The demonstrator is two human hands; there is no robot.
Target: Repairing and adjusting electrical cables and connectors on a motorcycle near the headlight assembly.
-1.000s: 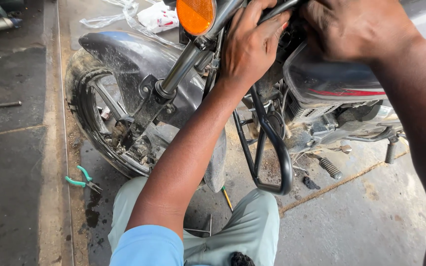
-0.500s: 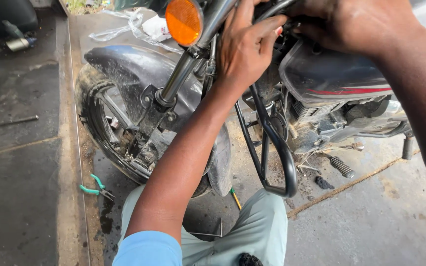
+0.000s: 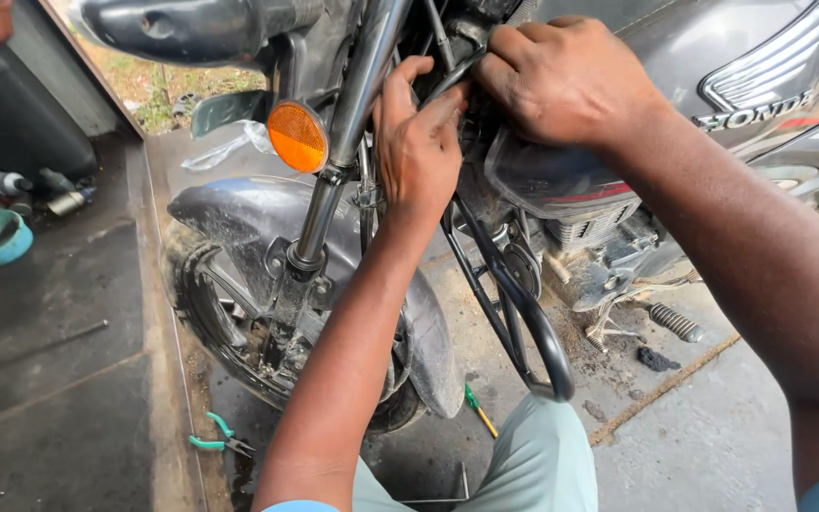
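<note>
Both hands are up at the motorcycle's steering neck, just behind the fork tube [image 3: 334, 180]: left hand [image 3: 419, 142] has fingers curled around a black cable [image 3: 452, 76], right hand [image 3: 561, 81] is clenched over the same spot just above the grey fuel tank [image 3: 760, 57]; what it pinches is hidden. Orange reflector [image 3: 298, 136] sits just left of the fork tube, front wheel [image 3: 229, 322] and grey mudguard [image 3: 239, 213] below it, black crash guard [image 3: 533, 332] to its lower right, green-handled pliers [image 3: 215, 436] on the floor beside the wheel.
</note>
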